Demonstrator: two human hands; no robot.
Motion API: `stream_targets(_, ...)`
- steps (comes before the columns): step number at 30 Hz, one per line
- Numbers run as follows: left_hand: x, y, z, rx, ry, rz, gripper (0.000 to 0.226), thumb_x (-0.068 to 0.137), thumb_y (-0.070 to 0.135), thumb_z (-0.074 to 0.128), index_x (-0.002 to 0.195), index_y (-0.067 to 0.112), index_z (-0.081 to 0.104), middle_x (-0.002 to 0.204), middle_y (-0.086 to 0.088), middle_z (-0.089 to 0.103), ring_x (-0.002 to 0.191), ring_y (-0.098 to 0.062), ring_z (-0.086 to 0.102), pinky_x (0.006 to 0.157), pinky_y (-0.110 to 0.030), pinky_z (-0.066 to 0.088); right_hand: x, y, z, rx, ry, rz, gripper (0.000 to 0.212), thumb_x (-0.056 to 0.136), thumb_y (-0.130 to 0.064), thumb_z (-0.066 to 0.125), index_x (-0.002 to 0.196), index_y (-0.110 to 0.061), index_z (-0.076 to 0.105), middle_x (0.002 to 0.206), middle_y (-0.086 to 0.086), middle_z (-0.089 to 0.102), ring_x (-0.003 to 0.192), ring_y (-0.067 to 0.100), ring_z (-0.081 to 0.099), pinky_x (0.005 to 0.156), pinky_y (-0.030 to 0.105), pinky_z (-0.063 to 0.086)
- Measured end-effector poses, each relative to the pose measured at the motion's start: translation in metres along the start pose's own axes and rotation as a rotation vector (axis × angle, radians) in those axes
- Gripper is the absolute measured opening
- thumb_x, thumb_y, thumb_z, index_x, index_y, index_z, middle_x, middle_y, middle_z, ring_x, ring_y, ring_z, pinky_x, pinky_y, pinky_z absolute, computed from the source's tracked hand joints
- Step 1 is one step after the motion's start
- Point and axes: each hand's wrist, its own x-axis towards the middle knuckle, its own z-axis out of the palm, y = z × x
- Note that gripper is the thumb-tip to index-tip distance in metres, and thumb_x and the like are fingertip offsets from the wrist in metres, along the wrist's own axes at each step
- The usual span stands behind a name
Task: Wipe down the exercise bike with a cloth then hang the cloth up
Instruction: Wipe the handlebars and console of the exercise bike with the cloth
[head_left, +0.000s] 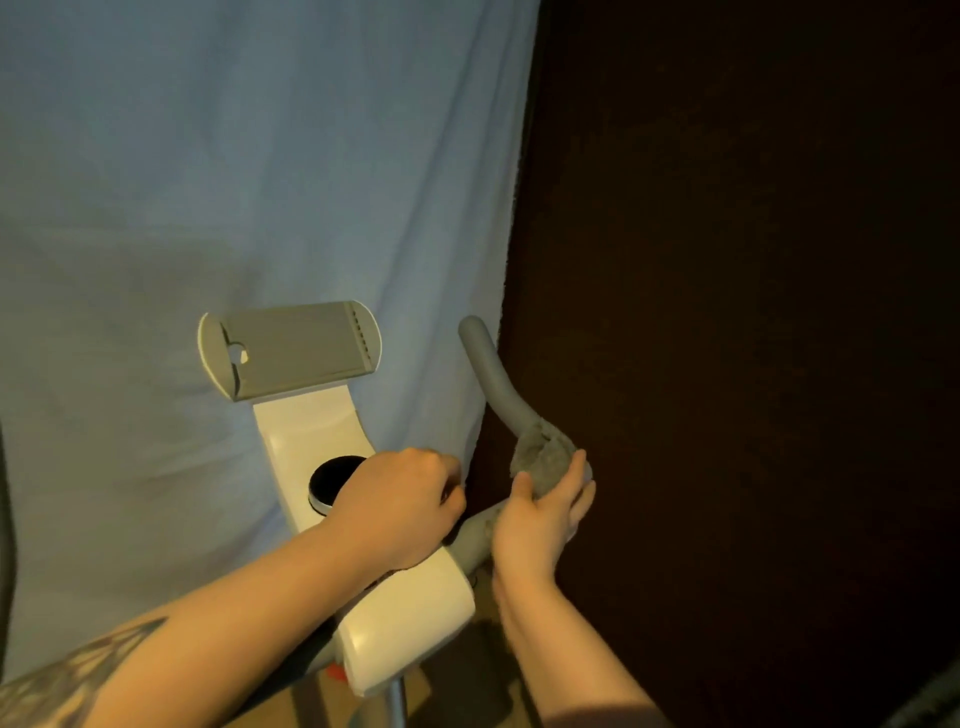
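The right hand (540, 512) wraps its grip around the grey cloth (543, 460) on the exercise bike's right handlebar (491, 379) at the bend, while the left hand (400, 506) rests fisted, apparently empty, on the white console (311, 441), blue sheet (260, 156) hanging close behind.

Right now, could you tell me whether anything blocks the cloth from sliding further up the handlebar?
Nothing visible does. The right hand wraps the cloth around the handlebar, whose grey tube above runs bare to its tip.
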Motion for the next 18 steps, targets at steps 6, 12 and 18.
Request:
stream_targets(6,-0.003,-0.001,0.002,-0.016,0.024,0.037,0.028,0.096,0.038,0.041,0.089,0.025,0.065,0.083,0.003,0.066,0.071,-0.018,0.060,0.061,-0.033,0.049,-0.002,0.001,-0.001,-0.043,-0.023,-0.054,0.054,0.104,-0.024,0.035,0.153,-0.033,0.015,0.163,-0.004,-0.001,0.148,0.026,0.008,0.117,0.045,0.020)
stream_targets(12,-0.002,-0.001,-0.003,0.002,-0.018,0.124,0.031,0.097,0.039,0.038,0.086,0.025,0.063,0.077,0.004,0.063,0.068,-0.016,0.058,0.060,-0.032,0.044,-0.029,0.000,-0.010,-0.066,-0.170,-0.071,0.053,0.105,-0.021,0.032,0.153,-0.031,0.011,0.161,-0.012,-0.009,0.146,0.005,-0.010,0.121,0.033,-0.001)
stream_targets(18,-0.001,-0.006,-0.002,-0.069,-0.036,0.149,0.029,0.098,0.043,0.039,0.096,0.031,0.064,0.083,0.007,0.066,0.074,-0.015,0.061,0.068,-0.035,0.050,-0.045,-0.007,-0.031,0.226,-0.136,-0.028,0.049,0.103,-0.033,0.038,0.146,-0.051,0.023,0.142,-0.021,0.031,0.129,-0.002,0.035,0.110,0.030,0.032)
